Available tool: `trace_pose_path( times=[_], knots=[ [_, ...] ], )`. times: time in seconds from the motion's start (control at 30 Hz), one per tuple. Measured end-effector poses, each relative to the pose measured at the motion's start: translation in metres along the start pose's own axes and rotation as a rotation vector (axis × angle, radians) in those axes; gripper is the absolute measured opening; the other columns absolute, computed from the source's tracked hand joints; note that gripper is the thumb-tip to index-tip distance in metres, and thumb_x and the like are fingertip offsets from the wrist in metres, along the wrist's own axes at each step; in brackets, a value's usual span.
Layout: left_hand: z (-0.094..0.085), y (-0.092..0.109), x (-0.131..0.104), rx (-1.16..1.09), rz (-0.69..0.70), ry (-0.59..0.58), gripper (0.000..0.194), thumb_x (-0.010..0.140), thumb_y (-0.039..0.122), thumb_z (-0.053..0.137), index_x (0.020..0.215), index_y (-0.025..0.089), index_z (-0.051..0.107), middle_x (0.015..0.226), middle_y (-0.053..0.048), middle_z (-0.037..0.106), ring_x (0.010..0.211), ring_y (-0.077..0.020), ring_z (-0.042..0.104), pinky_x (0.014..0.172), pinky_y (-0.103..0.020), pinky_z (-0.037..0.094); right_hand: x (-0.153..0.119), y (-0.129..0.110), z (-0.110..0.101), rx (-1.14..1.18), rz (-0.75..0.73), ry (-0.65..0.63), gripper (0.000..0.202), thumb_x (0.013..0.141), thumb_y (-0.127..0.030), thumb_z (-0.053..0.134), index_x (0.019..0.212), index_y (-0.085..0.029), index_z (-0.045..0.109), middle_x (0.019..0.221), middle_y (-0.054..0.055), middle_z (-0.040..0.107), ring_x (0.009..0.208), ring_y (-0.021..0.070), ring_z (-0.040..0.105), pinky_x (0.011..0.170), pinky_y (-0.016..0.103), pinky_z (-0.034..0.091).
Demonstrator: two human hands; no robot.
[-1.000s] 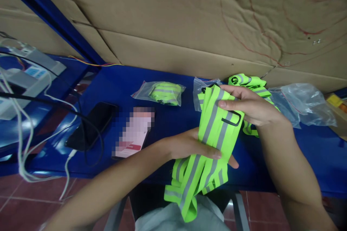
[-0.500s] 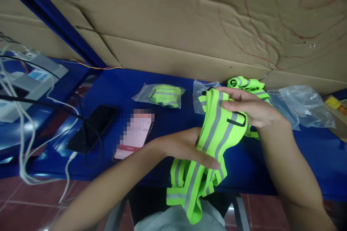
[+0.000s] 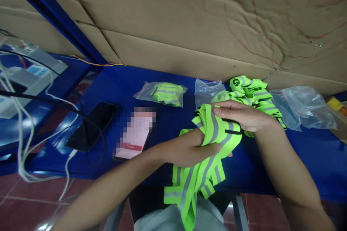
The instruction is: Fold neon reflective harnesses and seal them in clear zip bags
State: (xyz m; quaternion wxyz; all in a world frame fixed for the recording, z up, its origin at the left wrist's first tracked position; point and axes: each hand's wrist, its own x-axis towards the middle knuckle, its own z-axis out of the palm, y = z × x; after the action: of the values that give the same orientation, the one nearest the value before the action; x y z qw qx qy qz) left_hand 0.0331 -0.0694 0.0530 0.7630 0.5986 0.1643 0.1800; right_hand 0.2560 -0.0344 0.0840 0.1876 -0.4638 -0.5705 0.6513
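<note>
A neon-yellow reflective strap (image 3: 208,166) with grey stripes and black buckles is bunched between both hands, above the front of the blue table. My left hand (image 3: 193,149) is closed on it, thumb across the front and the other fingers hidden behind the folds. Over the upper fold lies my right hand (image 3: 238,113), gripping the strap with its thumb on top. Loose loops hang below over the table edge towards my lap. Just beyond my right hand lies a pile of similar straps (image 3: 251,92), beside a clear zip bag (image 3: 207,90).
A bagged, folded strap (image 3: 169,94) lies at the back. Left of it are a lit phone (image 3: 137,130), a dark phone (image 3: 93,126) and white cables (image 3: 21,133). Clear bags (image 3: 306,104) and a cardboard box (image 3: 337,112) sit at right. A cardboard wall (image 3: 162,18) stands behind.
The upper part of the strap has come down and folded over towards my left hand. My right hand has moved slightly lower with it, uncovering more of the pile behind.
</note>
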Motion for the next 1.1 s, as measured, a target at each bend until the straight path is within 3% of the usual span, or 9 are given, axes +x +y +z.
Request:
trace_pose_path(
  times=[0.13, 0.23, 0.33, 0.5, 0.6, 0.67, 0.83, 1.0, 1.1],
  knots=[
    [-0.004, -0.002, 0.000, 0.021, 0.007, 0.021, 0.034, 0.106, 0.040, 0.052, 0.118, 0.015, 0.072, 0.115, -0.011, 0.077, 0.113, -0.0248, 0.072, 0.107, -0.036, 0.054, 0.001, -0.010, 0.006, -0.279, -0.104, 0.093, 0.053, 0.096, -0.057, 0.067, 0.141, -0.029, 0.068, 0.130, 0.005, 0.072, 0.117, 0.0209, 0.068, 0.102, 0.035, 0.056],
    [-0.010, -0.006, 0.002, -0.021, -0.020, 0.042, 0.030, 0.104, 0.040, 0.055, 0.114, 0.016, 0.072, 0.111, -0.010, 0.077, 0.107, -0.0237, 0.073, 0.102, -0.037, 0.056, -0.003, -0.016, 0.009, -0.419, -0.236, 0.200, 0.048, 0.102, -0.055, 0.060, 0.139, -0.026, 0.067, 0.134, 0.005, 0.070, 0.120, 0.0208, 0.067, 0.103, 0.035, 0.054],
    [-0.017, -0.006, 0.003, 0.024, -0.022, 0.041, 0.033, 0.104, 0.040, 0.056, 0.118, 0.015, 0.071, 0.113, -0.011, 0.076, 0.104, -0.0233, 0.073, 0.098, -0.038, 0.056, -0.013, -0.020, 0.014, -0.538, -0.315, 0.137, 0.049, 0.110, -0.054, 0.041, 0.138, -0.025, 0.069, 0.142, 0.004, 0.068, 0.133, 0.0217, 0.063, 0.116, 0.038, 0.046],
    [-0.021, -0.007, 0.005, 0.138, 0.079, 0.024, 0.031, 0.101, 0.040, 0.060, 0.114, 0.016, 0.075, 0.121, -0.009, 0.076, 0.118, -0.0251, 0.069, 0.107, -0.037, 0.052, -0.025, -0.023, 0.029, -0.769, -0.287, 0.111, 0.071, 0.090, -0.062, 0.073, 0.150, -0.025, 0.061, 0.144, 0.008, 0.067, 0.130, 0.0322, 0.066, 0.112, 0.044, 0.050],
    [-0.020, -0.013, 0.009, -0.010, 0.056, 0.022, 0.029, 0.098, 0.039, 0.067, 0.112, 0.016, 0.078, 0.119, -0.010, 0.078, 0.118, -0.0270, 0.071, 0.107, -0.037, 0.052, -0.026, -0.023, 0.034, -0.728, -0.262, 0.173, 0.057, 0.093, -0.057, 0.072, 0.143, -0.030, 0.067, 0.126, 0.004, 0.076, 0.097, 0.0263, 0.078, 0.095, 0.036, 0.057],
    [-0.018, -0.017, 0.012, -0.190, 0.000, 0.007, 0.029, 0.094, 0.036, 0.072, 0.112, 0.014, 0.079, 0.118, -0.012, 0.079, 0.118, -0.0298, 0.072, 0.107, -0.040, 0.053, -0.025, -0.024, 0.034, -0.712, -0.232, 0.174, 0.053, 0.095, -0.054, 0.069, 0.141, -0.028, 0.068, 0.113, 0.002, 0.080, 0.075, 0.0214, 0.077, 0.083, 0.034, 0.058],
    [-0.010, -0.021, 0.014, -0.413, -0.060, -0.173, 0.038, 0.095, 0.031, 0.071, 0.129, 0.013, 0.075, 0.137, -0.017, 0.072, 0.134, -0.0319, 0.066, 0.119, -0.045, 0.046, -0.026, -0.028, 0.026, -0.704, -0.296, 0.263, 0.042, 0.095, -0.053, 0.070, 0.126, -0.024, 0.076, 0.115, 0.004, 0.079, 0.101, 0.0244, 0.076, 0.085, 0.031, 0.055],
    [-0.010, -0.020, 0.013, -0.328, -0.133, -0.182, 0.042, 0.099, 0.039, 0.067, 0.133, 0.014, 0.071, 0.123, -0.017, 0.078, 0.123, -0.0284, 0.072, 0.106, -0.040, 0.055, -0.036, -0.035, 0.016, -0.475, -0.220, 0.212, 0.032, 0.092, -0.055, 0.074, 0.093, -0.023, 0.078, 0.085, 0.000, 0.077, 0.076, 0.0199, 0.071, 0.066, 0.029, 0.052],
    [-0.015, -0.012, 0.009, -0.189, -0.109, -0.153, 0.040, 0.099, 0.042, 0.067, 0.129, 0.016, 0.074, 0.124, -0.014, 0.078, 0.121, -0.0268, 0.072, 0.104, -0.038, 0.056, -0.038, -0.034, 0.014, -0.178, -0.104, 0.163, 0.035, 0.088, -0.057, 0.077, 0.091, -0.022, 0.078, 0.077, 0.001, 0.076, 0.060, 0.0189, 0.068, 0.059, 0.031, 0.053]
  ],
)
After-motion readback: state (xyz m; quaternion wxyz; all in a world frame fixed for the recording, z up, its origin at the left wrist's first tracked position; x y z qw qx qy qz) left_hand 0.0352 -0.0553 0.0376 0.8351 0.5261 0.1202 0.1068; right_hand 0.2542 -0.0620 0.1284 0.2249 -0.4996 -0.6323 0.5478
